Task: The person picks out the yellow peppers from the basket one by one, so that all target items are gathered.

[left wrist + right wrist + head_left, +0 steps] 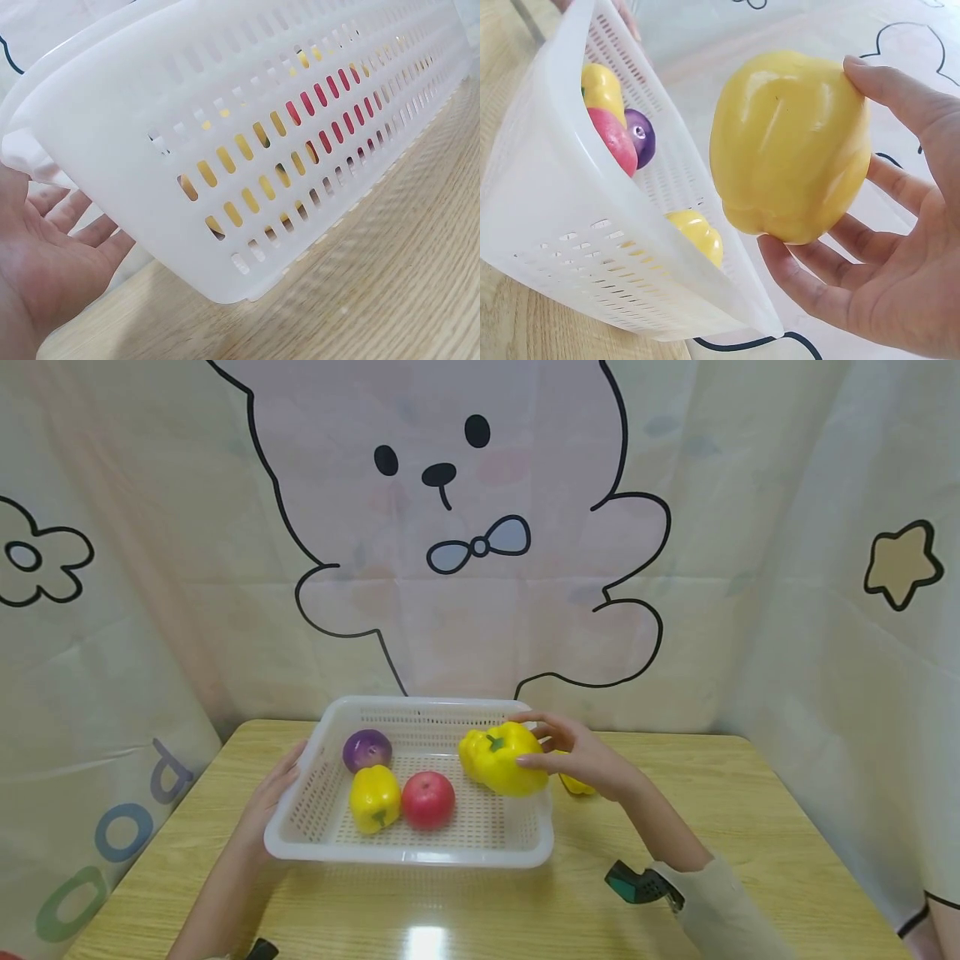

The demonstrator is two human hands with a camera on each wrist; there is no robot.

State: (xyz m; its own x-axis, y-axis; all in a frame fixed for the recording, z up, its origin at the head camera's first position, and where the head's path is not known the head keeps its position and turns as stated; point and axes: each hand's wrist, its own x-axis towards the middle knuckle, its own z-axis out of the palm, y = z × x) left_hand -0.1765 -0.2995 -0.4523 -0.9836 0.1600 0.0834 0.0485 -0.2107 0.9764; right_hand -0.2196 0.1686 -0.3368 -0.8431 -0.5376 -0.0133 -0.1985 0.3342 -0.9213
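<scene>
My right hand (581, 758) holds a yellow bell pepper (513, 774) above the right end of a white plastic basket (408, 858). In the right wrist view, thumb and fingers grip this pepper (787, 150) from one side. Behind it, another yellow bell pepper (697, 234) lies in the basket. My left hand (273, 789) rests against the basket's left end, its fingers extended along the outside in the left wrist view. Toward the basket's left half lie a yellow bell pepper (375, 799), a round pinkish-red fruit (428, 801) and a round purple vegetable (367, 750).
One more yellow piece (577, 785) lies on the wooden table (675, 827) right of the basket, partly hidden by my right hand. A printed cloth (450, 627) with a bear hangs behind the table, and cloth also stands at both sides.
</scene>
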